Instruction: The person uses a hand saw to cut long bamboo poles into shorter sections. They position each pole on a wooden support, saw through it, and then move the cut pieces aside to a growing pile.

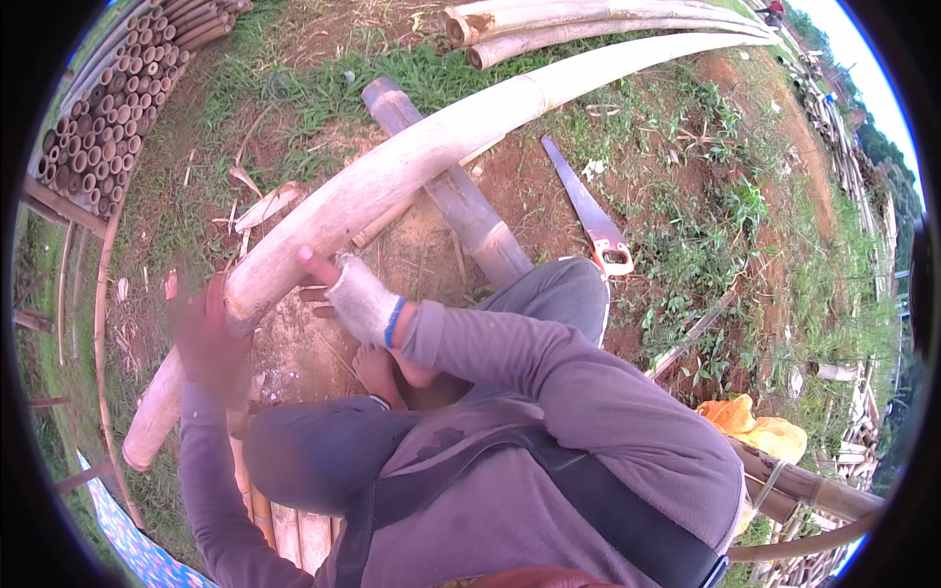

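A long, pale bamboo pole runs slantwise across the ground from near left to far right. Over its near part lies my left hand, so smeared that its fingers do not show clearly. My right hand, in a whitish glove with bare fingertips and a blue cuff edge, is at the pole's near side. Its thumb points up at the pole's surface and the other fingers are apart from it, with nothing visible between them. Beneath the pole, a thicker greyish bamboo piece lies crosswise. I cannot tell how firmly either hand presses the pole.
A handsaw with an orange-red handle lies on the soil to the right. More bamboo poles lie at the far side. Stacked cut bamboo stands at far left. An orange-yellow bag rests near right.
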Motion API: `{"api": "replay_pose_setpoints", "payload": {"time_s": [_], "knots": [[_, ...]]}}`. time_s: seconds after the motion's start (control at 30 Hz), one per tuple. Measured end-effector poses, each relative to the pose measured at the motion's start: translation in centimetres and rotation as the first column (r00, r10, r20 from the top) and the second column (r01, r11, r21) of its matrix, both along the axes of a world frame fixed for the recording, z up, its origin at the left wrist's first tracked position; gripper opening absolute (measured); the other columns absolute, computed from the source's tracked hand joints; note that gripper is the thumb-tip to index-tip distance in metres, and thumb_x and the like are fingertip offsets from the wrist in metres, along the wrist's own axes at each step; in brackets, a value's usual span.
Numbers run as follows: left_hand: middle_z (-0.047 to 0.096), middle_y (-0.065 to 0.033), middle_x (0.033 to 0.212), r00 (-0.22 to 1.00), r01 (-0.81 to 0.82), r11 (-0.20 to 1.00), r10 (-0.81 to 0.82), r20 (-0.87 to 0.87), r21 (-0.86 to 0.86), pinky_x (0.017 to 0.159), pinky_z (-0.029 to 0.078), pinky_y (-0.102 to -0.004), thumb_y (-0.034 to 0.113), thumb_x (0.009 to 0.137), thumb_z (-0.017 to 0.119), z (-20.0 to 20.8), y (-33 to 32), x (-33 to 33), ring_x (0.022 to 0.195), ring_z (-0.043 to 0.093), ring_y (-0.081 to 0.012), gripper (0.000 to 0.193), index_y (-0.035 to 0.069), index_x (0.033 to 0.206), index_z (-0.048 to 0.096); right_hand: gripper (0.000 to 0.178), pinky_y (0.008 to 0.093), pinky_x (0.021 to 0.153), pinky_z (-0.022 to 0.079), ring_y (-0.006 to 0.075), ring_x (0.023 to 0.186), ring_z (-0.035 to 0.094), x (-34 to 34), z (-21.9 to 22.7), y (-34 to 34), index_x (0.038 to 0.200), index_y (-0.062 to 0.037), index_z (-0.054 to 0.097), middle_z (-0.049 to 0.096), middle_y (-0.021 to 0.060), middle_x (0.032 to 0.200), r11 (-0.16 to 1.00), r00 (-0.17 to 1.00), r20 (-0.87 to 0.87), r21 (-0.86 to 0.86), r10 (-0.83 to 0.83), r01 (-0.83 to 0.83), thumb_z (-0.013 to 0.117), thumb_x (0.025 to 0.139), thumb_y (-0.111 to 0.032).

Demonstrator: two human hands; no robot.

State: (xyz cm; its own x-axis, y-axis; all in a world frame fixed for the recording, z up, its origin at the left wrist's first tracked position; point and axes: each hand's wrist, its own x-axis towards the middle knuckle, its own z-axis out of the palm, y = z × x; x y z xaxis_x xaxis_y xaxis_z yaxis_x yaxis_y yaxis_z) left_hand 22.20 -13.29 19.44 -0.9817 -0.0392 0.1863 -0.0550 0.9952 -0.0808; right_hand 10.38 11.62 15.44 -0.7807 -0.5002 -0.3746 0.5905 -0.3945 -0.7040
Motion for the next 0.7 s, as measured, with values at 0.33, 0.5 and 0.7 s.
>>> {"api": "replay_pose_setpoints", "payload": {"time_s": [0.33,0.5,0.7], "knots": [[0.065,-0.0088,0.143,0.91,-0.321,0.947,0.308,0.277,0.004,0.127,0.021,-0.062,0.036,0.067,0.097,-14.0,-8.4,14.1,0.136,0.061,-0.0269,0.1,0.015,0.152,0.049,0.109,0.0596,0.124,0.039,0.0413,0.149,0.047,-25.3,-10.0,26.2,0.168,-0.0077,0.032,0.047,0.02,0.161,0.824,0.837,-0.022,0.164,-0.546,0.542,0.073,0.09,-0.072],[0.063,-0.007,0.147,0.927,-0.304,0.948,0.318,0.198,-0.095,0.13,0.019,-0.0606,0.035,0.067,0.097,-11.5,-10.2,15.3,0.139,0.059,-0.0269,0.102,0.016,0.154,0.048,0.075,0.0569,0.111,0.054,0.038,0.126,0.066,-25.1,-11.0,21.2,0.15,-0.0097,0.054,0.065,0.0162,0.14,0.742,0.783,0.006,0.325,-0.622,0.586,0.078,0.094,-0.054],[0.052,-0.0019,0.163,0.535,-0.672,0.473,0.842,0.067,-0.57,0.123,0.026,-0.0719,0.024,0.093,0.072,-12.7,-22.9,21.4,0.154,0.046,-0.0229,0.082,0.029,0.167,0.038,0.074,0.0571,0.11,0.054,0.0372,0.123,0.066,-16.9,-10.0,6.9,0.147,-0.0062,0.053,0.061,0.0193,0.143,0.926,0.916,0.153,0.134,-0.372,0.353,0.082,0.094,-0.048]]}}
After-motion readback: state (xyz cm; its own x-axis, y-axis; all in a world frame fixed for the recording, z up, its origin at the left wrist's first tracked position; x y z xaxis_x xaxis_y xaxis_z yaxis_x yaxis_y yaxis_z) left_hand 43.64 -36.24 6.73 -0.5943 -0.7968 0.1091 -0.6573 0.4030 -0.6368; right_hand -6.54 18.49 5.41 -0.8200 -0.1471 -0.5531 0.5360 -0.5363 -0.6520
